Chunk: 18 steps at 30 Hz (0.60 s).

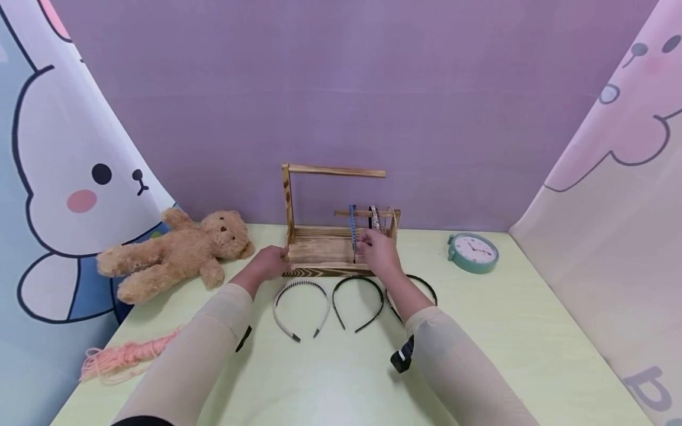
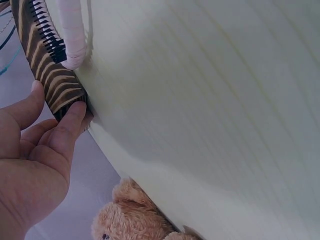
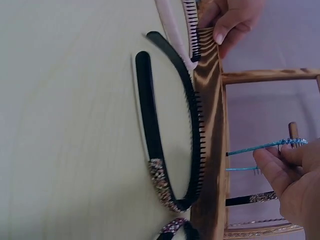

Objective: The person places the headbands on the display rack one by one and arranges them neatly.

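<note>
A wooden rack (image 1: pixel 319 251) with an upper bar and a shorter lower bar stands at the back of the table. My left hand (image 1: pixel 269 264) holds its left end, thumb and fingers at the striped front board (image 2: pixel 55 82) in the left wrist view. On the lower bar hangs a blue beaded headband (image 1: pixel 353 222), which my right hand (image 1: pixel 379 255) pinches by its side; the right wrist view shows the blue headband (image 3: pixel 250 148) at the fingertips. Beside it on the same bar hangs a sparkly headband (image 1: pixel 376 219), partly hidden by the right hand.
Before the rack lie a pale pink headband (image 1: pixel 274 307), a black headband (image 1: pixel 358 278) and another dark headband (image 1: pixel 430 288) partly under my right forearm. A teddy bear (image 1: pixel 183 251) and pink yarn (image 1: pixel 130 354) lie left; a green clock (image 1: pixel 473 252) sits right.
</note>
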Tool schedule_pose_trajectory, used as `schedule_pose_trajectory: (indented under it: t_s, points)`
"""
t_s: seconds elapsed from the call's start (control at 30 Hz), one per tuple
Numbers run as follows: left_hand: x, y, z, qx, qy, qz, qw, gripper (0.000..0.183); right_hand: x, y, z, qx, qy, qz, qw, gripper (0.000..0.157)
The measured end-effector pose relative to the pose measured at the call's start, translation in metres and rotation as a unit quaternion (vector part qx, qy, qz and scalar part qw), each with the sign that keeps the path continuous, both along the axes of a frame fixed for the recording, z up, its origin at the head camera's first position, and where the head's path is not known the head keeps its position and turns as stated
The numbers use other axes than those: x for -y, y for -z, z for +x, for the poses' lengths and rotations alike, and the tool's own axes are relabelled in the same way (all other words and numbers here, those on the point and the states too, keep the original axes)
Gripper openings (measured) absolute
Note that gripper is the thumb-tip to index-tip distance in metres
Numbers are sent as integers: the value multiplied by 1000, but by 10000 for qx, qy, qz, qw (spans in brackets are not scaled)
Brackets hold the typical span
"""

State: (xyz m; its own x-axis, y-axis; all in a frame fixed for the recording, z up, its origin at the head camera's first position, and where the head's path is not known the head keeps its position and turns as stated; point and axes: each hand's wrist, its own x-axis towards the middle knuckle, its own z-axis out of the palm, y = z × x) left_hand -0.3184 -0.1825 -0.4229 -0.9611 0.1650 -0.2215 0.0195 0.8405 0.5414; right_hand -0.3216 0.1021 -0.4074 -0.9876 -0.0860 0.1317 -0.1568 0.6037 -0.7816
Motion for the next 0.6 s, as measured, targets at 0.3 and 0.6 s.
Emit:
schedule_pose_trajectory:
  t_s: [0.3,0.6]
  points:
    - [0,3,-1,-29,48,-91,9999,65,-4,-3,6,117,77,451,9989,25]
    - [1,3,-2,46,56,-89,9999,66,-23,-10,22,-137,-90,1707,9852,28]
